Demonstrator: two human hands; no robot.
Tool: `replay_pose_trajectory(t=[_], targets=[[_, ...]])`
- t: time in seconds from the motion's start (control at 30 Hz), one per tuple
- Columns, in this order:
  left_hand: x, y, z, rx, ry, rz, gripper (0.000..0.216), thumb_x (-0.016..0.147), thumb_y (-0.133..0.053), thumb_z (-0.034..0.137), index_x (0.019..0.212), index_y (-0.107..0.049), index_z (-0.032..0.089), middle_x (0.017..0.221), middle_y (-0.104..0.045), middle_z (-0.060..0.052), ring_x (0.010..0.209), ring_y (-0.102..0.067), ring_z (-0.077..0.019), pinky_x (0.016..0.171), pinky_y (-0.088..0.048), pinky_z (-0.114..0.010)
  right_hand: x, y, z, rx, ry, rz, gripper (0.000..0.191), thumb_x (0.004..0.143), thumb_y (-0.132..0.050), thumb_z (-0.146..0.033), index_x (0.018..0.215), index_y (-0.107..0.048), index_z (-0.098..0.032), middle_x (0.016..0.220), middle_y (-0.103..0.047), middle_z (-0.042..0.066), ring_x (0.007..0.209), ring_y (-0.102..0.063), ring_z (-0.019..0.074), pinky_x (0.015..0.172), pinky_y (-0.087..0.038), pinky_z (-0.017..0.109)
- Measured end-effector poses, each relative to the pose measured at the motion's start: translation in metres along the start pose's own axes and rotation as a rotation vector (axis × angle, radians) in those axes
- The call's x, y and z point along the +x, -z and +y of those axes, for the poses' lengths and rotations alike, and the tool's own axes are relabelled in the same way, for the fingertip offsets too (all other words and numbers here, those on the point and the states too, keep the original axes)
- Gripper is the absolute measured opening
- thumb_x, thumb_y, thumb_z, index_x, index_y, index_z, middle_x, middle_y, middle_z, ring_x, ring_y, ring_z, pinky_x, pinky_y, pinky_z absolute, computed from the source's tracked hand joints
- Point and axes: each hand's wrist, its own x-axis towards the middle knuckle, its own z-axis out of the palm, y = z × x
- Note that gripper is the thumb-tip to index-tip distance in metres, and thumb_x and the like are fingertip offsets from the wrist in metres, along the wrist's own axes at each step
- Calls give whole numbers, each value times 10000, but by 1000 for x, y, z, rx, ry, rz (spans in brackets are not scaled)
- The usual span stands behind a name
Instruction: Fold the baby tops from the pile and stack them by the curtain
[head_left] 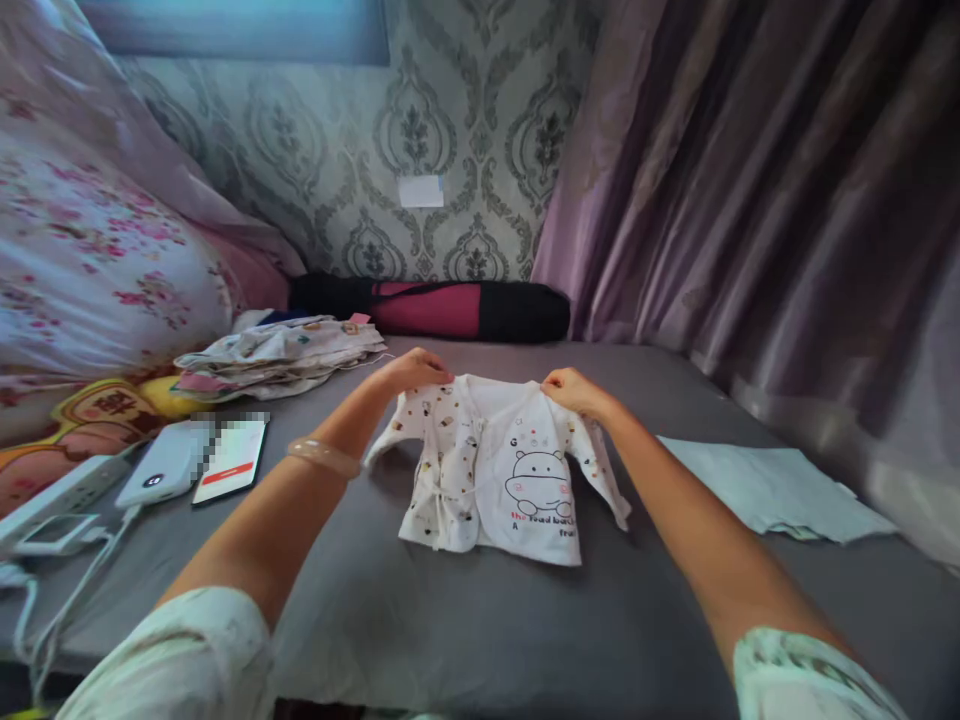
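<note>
Between my left grip (421,368) and right grip (571,390): one white shirt (517,500), each pinching a shoulder. Clothes pile (289,355) sits left of my left grip.

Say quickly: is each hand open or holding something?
Left hand: closed, holding the small white shirt at one shoulder.
Right hand: closed, holding the same shirt at the other shoulder.

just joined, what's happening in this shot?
A person's left hand and right hand each pinch a small white printed top near a shoulder. The top is spread over a gray surface, front showing, its sleeves angled outward. A clothes pile sits beyond the left forearm; a pale flat item lies off to the right.
</note>
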Motion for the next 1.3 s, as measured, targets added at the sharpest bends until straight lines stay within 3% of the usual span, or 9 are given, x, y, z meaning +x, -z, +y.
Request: replay_pose_trajectory(t=[0.2,0.37,0.53,0.7,0.83,0.97,1.17,1.3], targets=[[23,-66,-25,409,125,115,159,827,-590,266,889,-712,184,922,-715,-71,898,-649,-211,738,-459,-271,2,-56,23,-332,-28,9,256,967,-404,-266,1033,-636,-178,1075,-686,104,969,-617,195,748,-400,253],[24,-89,-45,533,-25,164,232,930,-436,240,1032,-630,163,1031,-688,-113,995,-624,-216,817,-450,-292,-3,-70,33,-445,5,-9,311,1008,-292,-326,1122,-552,-199,1163,-647,112,1018,-621,241,758,-408,298],[36,-89,-71,587,-260,170,239,936,-417,258,966,-633,159,965,-658,-109,942,-603,-209,850,-446,-312,4,-73,37,-573,45,-55,367,1022,-213,-349,1157,-515,-190,1187,-621,127,1020,-627,253,821,-405,344],[55,-79,-84,579,-399,164,336,916,-472,427,938,-675,160,903,-640,-103,901,-594,-223,835,-449,-326,20,-72,38,-628,114,-84,394,1025,-181,-351,1186,-501,-185,1213,-604,140,1051,-617,258,859,-399,372],[75,-75,-88,550,-381,176,386,878,-514,510,916,-703,176,892,-646,-89,881,-603,-217,810,-450,-308,38,-70,40,-630,128,-111,386,1023,-197,-351,1177,-506,-178,1205,-613,144,1059,-613,263,858,-400,374],[93,-72,-86,544,-340,186,360,889,-504,476,877,-711,182,855,-651,-80,841,-602,-207,786,-444,-299,58,-68,44,-616,110,-129,401,1022,-184,-361,1178,-503,-174,1198,-617,149,1066,-609,267,863,-393,380],[106,-74,-82,574,-267,352,339,925,-454,415,931,-696,176,897,-648,-99,921,-587,-230,849,-436,-329,84,-66,48,-586,69,-111,369,1022,-202,-342,1194,-481,-173,1221,-604,146,1078,-594,262,860,-390,377],[110,-79,-80,591,-181,267,301,917,-469,385,963,-685,180,942,-669,-105,932,-609,-228,835,-438,-311,91,-66,48,-551,41,-135,348,1014,-240,-327,1193,-496,-174,1240,-585,144,1106,-569,261,874,-393,382]])
